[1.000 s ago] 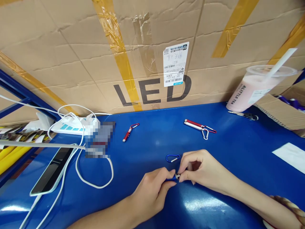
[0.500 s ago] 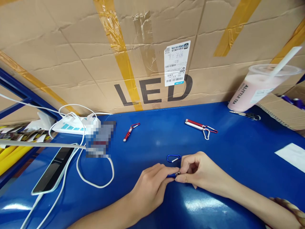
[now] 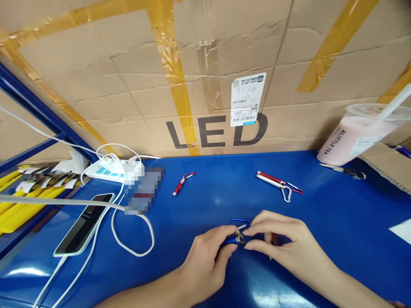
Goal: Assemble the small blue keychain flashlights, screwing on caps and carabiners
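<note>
Between the thumb and fingers of my left hand [image 3: 208,252] is a small blue keychain flashlight [image 3: 231,240], its silver end facing right. My right hand [image 3: 282,239] is just right of that end, thumb and index finger apart with a narrow gap between them. I see nothing in its grip. Behind both hands, a blue carabiner [image 3: 236,221] lies on the table, partly hidden by the fingers. Farther back are a red keychain flashlight [image 3: 178,187] with a carabiner at the left, and a red one [image 3: 269,176] beside a silver one [image 3: 269,181] at the right.
A large cardboard box [image 3: 135,124] stands behind the blue table [image 3: 205,196]. At the left are a power strip [image 3: 109,172], white cables and a phone [image 3: 84,224]. On the right are a drink cup [image 3: 349,137], keys [image 3: 343,170] and white paper [image 3: 401,231].
My right thumb and index finger have parted and moved off the flashlight's end, which now shows its silver tip. My left hand still holds it. The whole view has shifted slightly.
</note>
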`<state>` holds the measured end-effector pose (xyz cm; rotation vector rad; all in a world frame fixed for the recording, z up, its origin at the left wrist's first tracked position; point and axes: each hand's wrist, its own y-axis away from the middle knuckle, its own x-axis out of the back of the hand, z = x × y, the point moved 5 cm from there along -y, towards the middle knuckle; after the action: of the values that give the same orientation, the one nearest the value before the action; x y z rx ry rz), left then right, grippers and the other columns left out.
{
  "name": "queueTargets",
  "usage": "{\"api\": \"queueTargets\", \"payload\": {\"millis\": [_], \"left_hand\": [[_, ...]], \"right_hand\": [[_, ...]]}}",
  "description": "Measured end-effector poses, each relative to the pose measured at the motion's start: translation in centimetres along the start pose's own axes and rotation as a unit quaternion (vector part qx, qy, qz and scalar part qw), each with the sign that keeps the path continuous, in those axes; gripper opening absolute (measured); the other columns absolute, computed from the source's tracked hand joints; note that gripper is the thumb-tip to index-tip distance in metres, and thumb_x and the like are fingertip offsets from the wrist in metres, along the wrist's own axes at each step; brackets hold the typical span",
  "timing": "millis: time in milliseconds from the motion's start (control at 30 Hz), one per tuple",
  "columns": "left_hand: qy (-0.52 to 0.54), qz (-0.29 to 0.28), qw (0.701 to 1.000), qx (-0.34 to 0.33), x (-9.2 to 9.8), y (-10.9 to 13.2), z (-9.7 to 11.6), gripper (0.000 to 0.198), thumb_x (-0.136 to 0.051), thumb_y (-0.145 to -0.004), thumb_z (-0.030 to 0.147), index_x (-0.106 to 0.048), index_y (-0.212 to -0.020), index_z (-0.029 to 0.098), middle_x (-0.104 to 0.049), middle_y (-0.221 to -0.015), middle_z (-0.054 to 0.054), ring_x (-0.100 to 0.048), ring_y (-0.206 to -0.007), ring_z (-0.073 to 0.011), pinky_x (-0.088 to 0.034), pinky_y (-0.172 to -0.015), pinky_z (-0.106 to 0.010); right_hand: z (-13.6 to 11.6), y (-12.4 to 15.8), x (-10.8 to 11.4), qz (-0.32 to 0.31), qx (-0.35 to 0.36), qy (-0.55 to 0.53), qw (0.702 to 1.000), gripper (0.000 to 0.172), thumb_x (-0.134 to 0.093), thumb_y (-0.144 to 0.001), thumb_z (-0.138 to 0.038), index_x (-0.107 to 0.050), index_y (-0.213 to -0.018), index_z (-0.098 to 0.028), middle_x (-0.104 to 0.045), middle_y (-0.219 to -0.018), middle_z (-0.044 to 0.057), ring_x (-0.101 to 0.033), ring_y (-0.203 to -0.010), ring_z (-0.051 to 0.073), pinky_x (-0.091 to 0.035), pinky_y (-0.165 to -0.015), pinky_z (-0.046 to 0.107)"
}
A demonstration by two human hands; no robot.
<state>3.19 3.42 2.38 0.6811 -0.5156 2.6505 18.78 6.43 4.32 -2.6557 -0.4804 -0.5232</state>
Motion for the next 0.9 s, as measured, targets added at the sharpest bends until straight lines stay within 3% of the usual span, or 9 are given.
{"api": "queueTargets", "payload": {"millis": [200,633,900], "left_hand": [[-0.007,-0.005,1.000,-0.017,0.30,-0.21,0.69,0.020,-0.043,-0.090,0.013,-0.056,-0.105,0.013,-0.064,-0.082,-0.005,-0.060,-0.073,-0.0137,-0.048,-0.074,-0.022],[-0.034,-0.004,0.997,-0.069,0.04,-0.38,0.12,0.020,-0.039,-0.088,0.019,-0.056,-0.097,0.014,-0.058,-0.063,-0.003,-0.055,-0.053,-0.0129,-0.047,-0.057,-0.020],[-0.043,-0.011,0.998,-0.042,-0.08,-0.32,0.03,0.020,-0.039,-0.086,0.016,-0.056,-0.096,0.015,-0.059,-0.066,-0.002,-0.055,-0.056,-0.0126,-0.044,-0.057,-0.019]], "right_hand": [[-0.36,0.42,-0.31,-0.016,0.072,0.066,0.995,0.013,-0.064,-0.084,-0.029,-0.075,-0.081,-0.022,-0.063,-0.077,0.004,-0.058,-0.059,0.009,-0.047,-0.049,0.014],[0.33,0.22,-0.41,-0.055,0.089,0.087,0.991,0.014,-0.062,-0.085,-0.030,-0.075,-0.083,-0.026,-0.063,-0.074,0.003,-0.061,-0.061,0.011,-0.051,-0.055,0.013],[0.00,0.36,-0.48,-0.056,0.144,0.128,0.980,0.013,-0.061,-0.086,-0.026,-0.074,-0.085,-0.024,-0.063,-0.077,0.003,-0.062,-0.064,0.011,-0.051,-0.058,0.012]]}}
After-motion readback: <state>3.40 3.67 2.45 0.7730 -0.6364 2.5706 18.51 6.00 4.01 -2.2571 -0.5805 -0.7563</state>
